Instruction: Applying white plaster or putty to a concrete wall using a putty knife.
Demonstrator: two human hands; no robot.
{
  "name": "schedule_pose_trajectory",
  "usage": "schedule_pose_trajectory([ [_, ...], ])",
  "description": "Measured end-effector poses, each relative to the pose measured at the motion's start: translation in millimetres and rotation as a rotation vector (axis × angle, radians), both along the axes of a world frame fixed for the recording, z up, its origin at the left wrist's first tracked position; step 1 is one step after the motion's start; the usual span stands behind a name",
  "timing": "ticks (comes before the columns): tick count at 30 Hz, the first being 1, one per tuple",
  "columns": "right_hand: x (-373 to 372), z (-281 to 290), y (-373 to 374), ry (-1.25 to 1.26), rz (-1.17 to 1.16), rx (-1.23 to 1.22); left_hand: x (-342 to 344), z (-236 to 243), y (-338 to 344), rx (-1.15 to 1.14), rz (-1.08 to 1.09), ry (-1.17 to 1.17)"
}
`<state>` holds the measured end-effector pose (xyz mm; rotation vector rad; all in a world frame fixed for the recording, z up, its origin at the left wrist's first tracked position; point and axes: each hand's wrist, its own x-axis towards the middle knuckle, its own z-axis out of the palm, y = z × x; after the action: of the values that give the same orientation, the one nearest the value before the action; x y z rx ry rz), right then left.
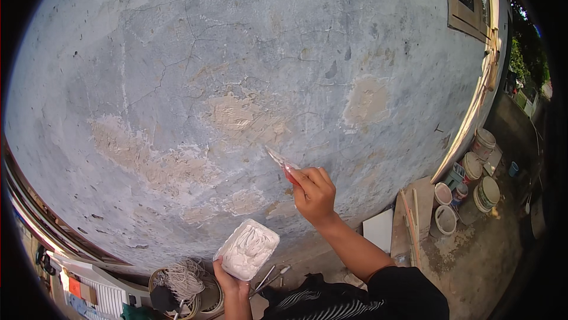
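While apparently patching wall (pixel 307 122) mid-frame, pinching knife (pixel 283 163) in right hand (pixel 315 196), tub (pixel 241 274) in left hand (pixel 233 282); should next press flat.

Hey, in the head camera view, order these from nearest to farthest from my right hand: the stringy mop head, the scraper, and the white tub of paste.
1. Scraper: gripped in your right hand, pointing up and left.
2. White tub of paste: below and to the left, held in your left hand.
3. Stringy mop head: lower and farther left, beyond the tub.
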<state>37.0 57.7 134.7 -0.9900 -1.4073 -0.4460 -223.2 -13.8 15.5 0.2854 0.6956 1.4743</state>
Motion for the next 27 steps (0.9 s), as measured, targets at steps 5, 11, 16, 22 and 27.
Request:
schedule_pose_trajectory([
  [5,20.3,3.3,-11.5,-0.031,-0.007,0.012,2.6,-1.9,-6.5,-0.003,0.014,-0.001],
  [11,30.5,8.0,10.9,0.002,-0.132,0.081,6.9,0.9,-5.3,-0.020,-0.003,0.000],
  [16,10.5,1.1,7.2,-0.064,-0.020,0.014,11.4,6.5,-0.2,-0.019,-0.037,0.032],
  [22,26.9,5.6,-7.7,-0.088,0.029,-0.041,11.5,9.1,4.0,-0.018,-0.030,0.048],
  [27,48.7,12.2,4.0,0.313,0.084,-0.086,1.0,-3.1,6.8,0.026,-0.039,0.039],
])
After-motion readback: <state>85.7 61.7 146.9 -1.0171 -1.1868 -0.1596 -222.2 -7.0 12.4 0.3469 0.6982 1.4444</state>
